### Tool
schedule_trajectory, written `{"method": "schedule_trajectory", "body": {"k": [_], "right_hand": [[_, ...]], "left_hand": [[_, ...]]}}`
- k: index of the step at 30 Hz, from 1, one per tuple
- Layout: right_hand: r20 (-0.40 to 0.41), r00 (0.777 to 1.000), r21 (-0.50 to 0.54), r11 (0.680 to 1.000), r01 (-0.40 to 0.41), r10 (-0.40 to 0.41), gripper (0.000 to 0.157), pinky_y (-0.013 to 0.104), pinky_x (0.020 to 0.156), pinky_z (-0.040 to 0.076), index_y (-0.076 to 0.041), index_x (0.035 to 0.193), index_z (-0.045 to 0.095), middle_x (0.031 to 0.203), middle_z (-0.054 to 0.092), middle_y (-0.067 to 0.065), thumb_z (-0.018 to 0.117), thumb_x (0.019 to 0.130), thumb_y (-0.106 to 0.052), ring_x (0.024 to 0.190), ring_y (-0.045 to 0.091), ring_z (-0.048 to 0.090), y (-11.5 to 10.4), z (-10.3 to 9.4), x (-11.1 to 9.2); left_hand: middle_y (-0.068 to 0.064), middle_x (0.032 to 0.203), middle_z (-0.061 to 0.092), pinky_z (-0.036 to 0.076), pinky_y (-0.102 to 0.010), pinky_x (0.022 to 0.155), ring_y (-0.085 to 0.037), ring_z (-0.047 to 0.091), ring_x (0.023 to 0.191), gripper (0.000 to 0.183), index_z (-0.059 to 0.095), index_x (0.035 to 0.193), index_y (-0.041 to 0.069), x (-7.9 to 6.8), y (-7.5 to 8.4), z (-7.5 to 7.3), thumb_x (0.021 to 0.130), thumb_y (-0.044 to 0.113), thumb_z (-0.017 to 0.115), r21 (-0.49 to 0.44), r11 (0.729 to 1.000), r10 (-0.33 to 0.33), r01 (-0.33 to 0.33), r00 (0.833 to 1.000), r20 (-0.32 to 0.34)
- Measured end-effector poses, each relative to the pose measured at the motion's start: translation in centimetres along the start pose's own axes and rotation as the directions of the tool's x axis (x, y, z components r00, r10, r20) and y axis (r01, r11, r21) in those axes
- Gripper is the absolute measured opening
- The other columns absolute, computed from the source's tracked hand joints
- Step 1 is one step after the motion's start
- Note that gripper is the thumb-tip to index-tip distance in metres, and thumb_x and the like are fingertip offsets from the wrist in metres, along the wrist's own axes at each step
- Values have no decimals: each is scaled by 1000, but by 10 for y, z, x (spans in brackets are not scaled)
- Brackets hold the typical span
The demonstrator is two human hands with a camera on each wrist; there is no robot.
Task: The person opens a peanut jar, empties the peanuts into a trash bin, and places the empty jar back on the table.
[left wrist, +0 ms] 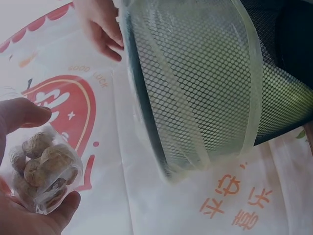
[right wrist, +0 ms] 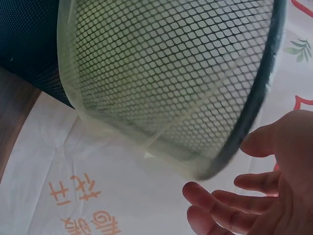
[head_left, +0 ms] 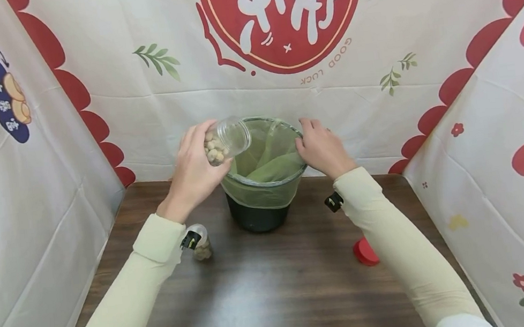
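In the head view my left hand (head_left: 196,165) grips a clear plastic jar (head_left: 234,136), tipped sideways with its open mouth at the left rim of the bin. Round, wrinkled, light-brown pieces (left wrist: 44,166) lie inside the jar. The bin (head_left: 260,212) is dark mesh, lined with a translucent green bag (head_left: 273,154) folded over its rim. My right hand (head_left: 325,148) is at the bin's right rim. Its thumb tip (right wrist: 257,145) meets the rim in the right wrist view, while the other fingers stay loosely bent beside the bin.
A second clear jar (head_left: 202,248) with brownish pieces stands on the dark wooden table (head_left: 258,304), close to my left wrist. A red lid (head_left: 366,252) lies by my right forearm. Printed white cloth (head_left: 132,130) hangs behind the bin and along both sides.
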State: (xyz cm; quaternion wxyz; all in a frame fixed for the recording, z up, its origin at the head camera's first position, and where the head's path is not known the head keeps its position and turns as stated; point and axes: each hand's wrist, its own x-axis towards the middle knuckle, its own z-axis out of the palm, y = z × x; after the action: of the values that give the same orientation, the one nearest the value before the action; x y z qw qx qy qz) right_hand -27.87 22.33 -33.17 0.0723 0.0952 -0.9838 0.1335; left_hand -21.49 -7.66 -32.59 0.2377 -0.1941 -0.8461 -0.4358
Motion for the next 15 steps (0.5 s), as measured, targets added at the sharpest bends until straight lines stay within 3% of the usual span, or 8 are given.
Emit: {"method": "schedule_trajectory", "body": {"k": [7,12,15], "right_hand": [[25,1000,-49,999,-4,5,55,67,99,56,9,160,37,154,49,36,44,111,-16,122,55,64,-5,8,13],[43,999,-34,999,5,-3,53,65,99,57,11,158,39,151,50,37,34,110,-11,117,56,65,-2,14,14],[36,999,-34,999,8,-7,52,66,98,57,12,155,43,147,52,37,34,108,-10,116,57,65,-2,18,16]], "left_hand": [[-20,145,58,50,-53,108,-37,51,132,75,54,150,3,18,0,4,82,6,85,49,997,52,-54,997,53],[-21,143,58,49,-53,110,-37,50,134,75,53,150,2,30,1,3,82,7,86,43,998,39,-43,995,92],[-20,141,58,48,-52,111,-36,50,134,77,53,151,3,34,3,2,83,8,87,44,999,26,-31,993,116]]}}
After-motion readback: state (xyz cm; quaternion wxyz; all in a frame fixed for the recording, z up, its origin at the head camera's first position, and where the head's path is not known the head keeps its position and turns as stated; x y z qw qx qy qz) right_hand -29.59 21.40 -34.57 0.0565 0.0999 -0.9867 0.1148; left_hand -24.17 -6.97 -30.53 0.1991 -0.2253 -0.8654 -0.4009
